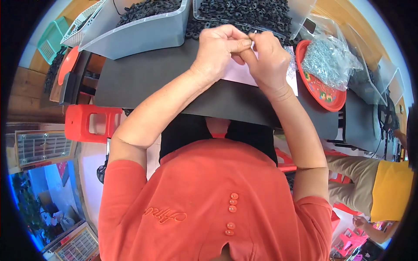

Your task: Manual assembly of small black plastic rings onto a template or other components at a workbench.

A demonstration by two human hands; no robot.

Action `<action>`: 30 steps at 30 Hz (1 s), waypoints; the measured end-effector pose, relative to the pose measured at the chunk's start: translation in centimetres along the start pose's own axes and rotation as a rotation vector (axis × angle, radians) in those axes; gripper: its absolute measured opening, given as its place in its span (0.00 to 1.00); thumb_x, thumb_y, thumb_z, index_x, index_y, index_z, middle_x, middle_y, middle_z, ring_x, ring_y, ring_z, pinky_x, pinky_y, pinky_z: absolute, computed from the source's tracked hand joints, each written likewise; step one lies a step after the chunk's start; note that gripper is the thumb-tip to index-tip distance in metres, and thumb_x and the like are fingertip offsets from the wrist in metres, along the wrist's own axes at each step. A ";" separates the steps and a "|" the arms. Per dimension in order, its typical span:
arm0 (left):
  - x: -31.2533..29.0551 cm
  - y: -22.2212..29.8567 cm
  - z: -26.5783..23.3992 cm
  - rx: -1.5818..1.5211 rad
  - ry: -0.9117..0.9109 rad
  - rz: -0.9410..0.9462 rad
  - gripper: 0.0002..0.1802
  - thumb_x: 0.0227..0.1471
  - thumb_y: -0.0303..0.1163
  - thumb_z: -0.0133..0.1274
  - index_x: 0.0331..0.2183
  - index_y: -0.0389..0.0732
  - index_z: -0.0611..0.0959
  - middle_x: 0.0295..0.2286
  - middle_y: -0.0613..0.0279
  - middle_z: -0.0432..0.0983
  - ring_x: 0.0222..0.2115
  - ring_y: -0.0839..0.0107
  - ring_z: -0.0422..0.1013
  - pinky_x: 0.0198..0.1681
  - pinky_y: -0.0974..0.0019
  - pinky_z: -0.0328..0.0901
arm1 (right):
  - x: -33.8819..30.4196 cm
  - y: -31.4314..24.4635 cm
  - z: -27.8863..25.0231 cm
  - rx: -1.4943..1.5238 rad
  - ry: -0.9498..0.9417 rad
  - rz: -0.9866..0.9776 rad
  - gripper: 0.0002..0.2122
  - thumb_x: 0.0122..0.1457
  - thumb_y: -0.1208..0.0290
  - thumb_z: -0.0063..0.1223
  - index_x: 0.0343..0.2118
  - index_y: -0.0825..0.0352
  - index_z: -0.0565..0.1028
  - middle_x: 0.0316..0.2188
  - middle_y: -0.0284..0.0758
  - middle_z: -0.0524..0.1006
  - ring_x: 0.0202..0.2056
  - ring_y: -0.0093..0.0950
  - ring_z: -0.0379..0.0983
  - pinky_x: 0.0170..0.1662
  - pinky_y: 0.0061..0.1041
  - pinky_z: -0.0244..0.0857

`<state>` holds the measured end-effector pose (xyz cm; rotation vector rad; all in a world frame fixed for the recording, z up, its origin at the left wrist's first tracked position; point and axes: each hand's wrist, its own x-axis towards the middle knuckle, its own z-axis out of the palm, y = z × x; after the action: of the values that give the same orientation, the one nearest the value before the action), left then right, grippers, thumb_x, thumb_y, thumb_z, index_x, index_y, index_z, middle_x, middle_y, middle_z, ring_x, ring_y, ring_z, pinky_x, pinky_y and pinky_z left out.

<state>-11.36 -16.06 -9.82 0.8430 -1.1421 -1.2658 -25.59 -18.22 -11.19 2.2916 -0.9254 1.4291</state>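
Seen from above, a person's left hand [219, 51] and right hand [268, 61] meet above a dark table [139, 80], fingertips pinched on a tiny piece [255, 31], mostly hidden. Pale paper [237, 75] lies below. Beyond stand plastic bins [152, 41] of small black parts [244, 11]. To the right, a red tray [324, 103] bears a clear bag [324, 63] of silvery bits; farther right is someone in a yellow shirt [392, 191].

A workshop: bins [148, 40] heaped with black parts [244, 12] stand on a dark worktop [139, 76] beyond the left grip [215, 51]; a bag of silvery pieces [324, 60] sits right of the right grip [269, 63].
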 end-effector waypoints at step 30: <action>4.0 -3.0 0.6 1.071 -0.209 0.436 0.07 0.44 0.27 0.57 0.30 0.39 0.81 0.25 0.63 0.73 0.26 0.70 0.68 0.27 0.67 0.65 | 0.4 4.9 -7.8 0.478 -0.347 0.521 0.08 0.50 0.73 0.56 0.32 0.70 0.78 0.24 0.37 0.78 0.25 0.23 0.73 0.30 0.22 0.65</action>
<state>-13.06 -20.35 -11.80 1.1316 -2.0881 -0.3092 -34.13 -17.79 -7.64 2.8575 -1.5100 1.6132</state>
